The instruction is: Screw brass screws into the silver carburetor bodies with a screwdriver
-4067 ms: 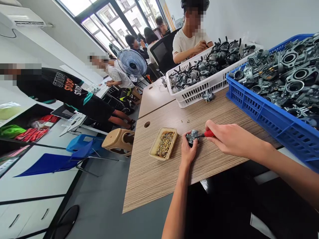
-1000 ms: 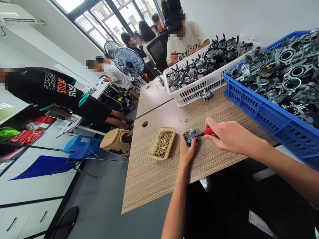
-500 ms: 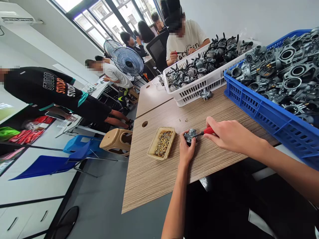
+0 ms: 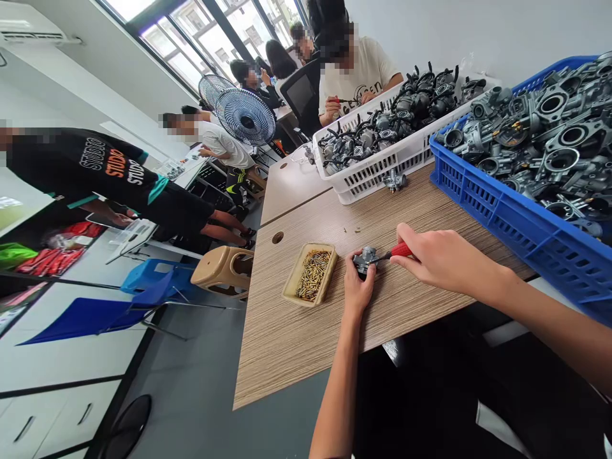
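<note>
My left hand (image 4: 357,288) is closed around a small grey metal carburetor (image 4: 367,256) just above the wooden table (image 4: 272,344). In my right hand (image 4: 430,258) is a screwdriver with a red handle (image 4: 402,250). Its dark shaft points left and its tip meets the carburetor's right side; the exact contact spot is too small to make out. Left of my left hand stands a yellowish plastic tub (image 4: 288,294) holding many small brass screws (image 4: 313,275). Two tiny brass-coloured pieces (image 4: 357,230) lie on the table beyond the carburetor.
A white basket (image 4: 351,191) full of carburetors stands at the back, with one loose carburetor (image 4: 394,180) against its front. On the right is a blue crate (image 4: 497,210) heaped with more. Across the table a co-worker (image 4: 356,76) holds a red-handled tool. Another person (image 4: 95,166) stands at the left.
My hands, the carburetor and the screwdriver stay almost in place. The standing person at the left has shifted an arm slightly.
</note>
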Demonstrator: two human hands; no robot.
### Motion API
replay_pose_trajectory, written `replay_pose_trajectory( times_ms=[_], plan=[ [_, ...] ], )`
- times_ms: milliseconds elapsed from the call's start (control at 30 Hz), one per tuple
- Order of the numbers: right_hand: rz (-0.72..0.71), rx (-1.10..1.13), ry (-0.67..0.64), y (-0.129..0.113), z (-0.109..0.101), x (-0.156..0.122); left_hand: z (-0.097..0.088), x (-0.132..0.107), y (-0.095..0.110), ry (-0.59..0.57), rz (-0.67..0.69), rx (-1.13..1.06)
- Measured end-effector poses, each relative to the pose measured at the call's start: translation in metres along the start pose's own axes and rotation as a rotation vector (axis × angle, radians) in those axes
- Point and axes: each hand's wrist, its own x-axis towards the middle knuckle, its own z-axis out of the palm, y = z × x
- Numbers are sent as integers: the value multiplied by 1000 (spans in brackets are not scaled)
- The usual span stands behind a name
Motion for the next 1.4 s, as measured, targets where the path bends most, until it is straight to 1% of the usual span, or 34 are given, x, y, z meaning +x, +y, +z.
replay_pose_trajectory(
  times_ms=[267, 600, 933, 1167, 1400],
  plan=[
    [8, -3, 8, 1, 1, 1, 0, -1, 0, -2, -8, 4],
    [-44, 46, -21, 3, -2, -2, 0, 1, 1, -2, 11, -5],
    [1, 6, -29, 1, -2, 0, 0, 1, 1, -8, -6, 7],
    [-94, 94, -22, 4, -2, -3, -1, 0, 2, -1, 7, 7],
    [-18, -16, -11, -1, -3, -1, 0, 0, 1, -2, -5, 0]
  ],
)
